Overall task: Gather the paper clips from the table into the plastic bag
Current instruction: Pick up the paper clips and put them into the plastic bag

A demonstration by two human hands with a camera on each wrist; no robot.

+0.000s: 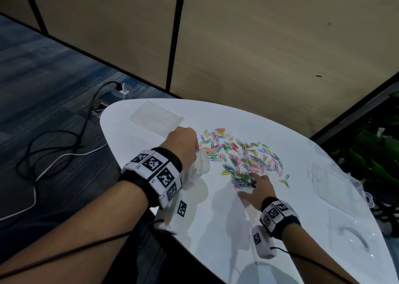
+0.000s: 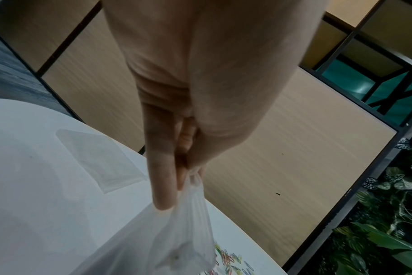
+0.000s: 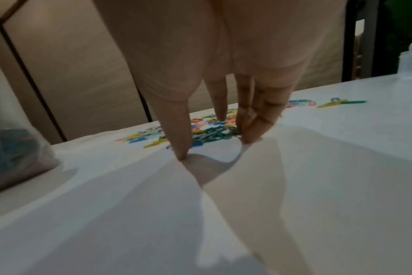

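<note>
Several coloured paper clips lie scattered over the middle of the white table. My left hand pinches the gathered top of a thin clear plastic bag, which hangs down to the table at the left edge of the pile. In the left wrist view the fingers grip the bag just above the clips. My right hand rests at the pile's near edge, thumb and fingertips spread and touching the table around a clump of green clips. The bag holds some clips.
A flat clear bag lies at the table's far left. Clear plastic lids or trays sit along the right edge. Cables run over the floor on the left, and plants stand beyond the right edge.
</note>
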